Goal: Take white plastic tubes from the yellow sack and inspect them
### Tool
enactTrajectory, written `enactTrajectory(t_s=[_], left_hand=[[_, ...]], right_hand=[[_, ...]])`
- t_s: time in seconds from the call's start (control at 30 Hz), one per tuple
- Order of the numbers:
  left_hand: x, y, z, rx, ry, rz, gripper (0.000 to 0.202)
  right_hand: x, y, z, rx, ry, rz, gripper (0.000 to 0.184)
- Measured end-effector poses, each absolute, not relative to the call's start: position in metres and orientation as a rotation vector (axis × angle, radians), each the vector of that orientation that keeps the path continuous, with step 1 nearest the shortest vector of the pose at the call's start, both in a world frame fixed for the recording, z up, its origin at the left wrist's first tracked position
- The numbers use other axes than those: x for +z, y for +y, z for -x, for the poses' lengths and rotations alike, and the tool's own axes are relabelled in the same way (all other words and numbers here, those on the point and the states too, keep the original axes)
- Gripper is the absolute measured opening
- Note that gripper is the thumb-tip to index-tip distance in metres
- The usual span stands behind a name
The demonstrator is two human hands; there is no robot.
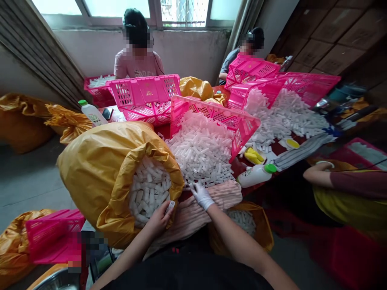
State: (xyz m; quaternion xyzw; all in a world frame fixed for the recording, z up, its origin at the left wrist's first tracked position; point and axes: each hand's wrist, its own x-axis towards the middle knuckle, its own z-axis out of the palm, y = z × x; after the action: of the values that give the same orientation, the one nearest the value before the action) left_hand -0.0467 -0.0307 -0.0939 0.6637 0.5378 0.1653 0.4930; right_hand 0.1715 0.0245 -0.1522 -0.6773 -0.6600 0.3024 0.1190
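A glossy yellow plastic sack gapes at near left, packed with small white sticks, while a tilted pink lattice crate spills a pile of them beside it. The left hand pinches one stick at the sack's mouth; the white-gloved right hand touches the pile's near edge, its grip unclear.

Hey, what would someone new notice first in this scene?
The big yellow sack in front, open and packed with small white pieces, catches the eye first. Beyond it, a white heap spills from a tilted pink crate, while the person's left hand holds one piece beside the sack's mouth.
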Motion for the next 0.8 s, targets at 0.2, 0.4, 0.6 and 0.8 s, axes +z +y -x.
enactTrajectory(t_s=[0.2, 0.4, 0.6, 0.8], left_hand=[[-0.063, -0.03, 0.031, 0.425, 1.125, -1.703, 0.035], [-0.043, -0.032, 0.019, 0.324, 1.009, -1.763, 0.036], [-0.052, -0.046, 0.012, 0.455, 1.04, -1.455, 0.048], [-0.042, -0.044, 0.003, 0.562, 1.109, -1.072, 0.05]], right_hand=[[-0.08, -0.02, -0.19, 1.709, -0.97, 1.202, 0.035], [-0.027, -0.017, -0.182, 1.689, -1.556, 1.173, 0.016], [-0.026, -0.015, -0.156, 1.503, -1.413, 0.985, 0.02], [-0.066, -0.036, -0.121, 1.531, -0.82, 1.023, 0.028]])
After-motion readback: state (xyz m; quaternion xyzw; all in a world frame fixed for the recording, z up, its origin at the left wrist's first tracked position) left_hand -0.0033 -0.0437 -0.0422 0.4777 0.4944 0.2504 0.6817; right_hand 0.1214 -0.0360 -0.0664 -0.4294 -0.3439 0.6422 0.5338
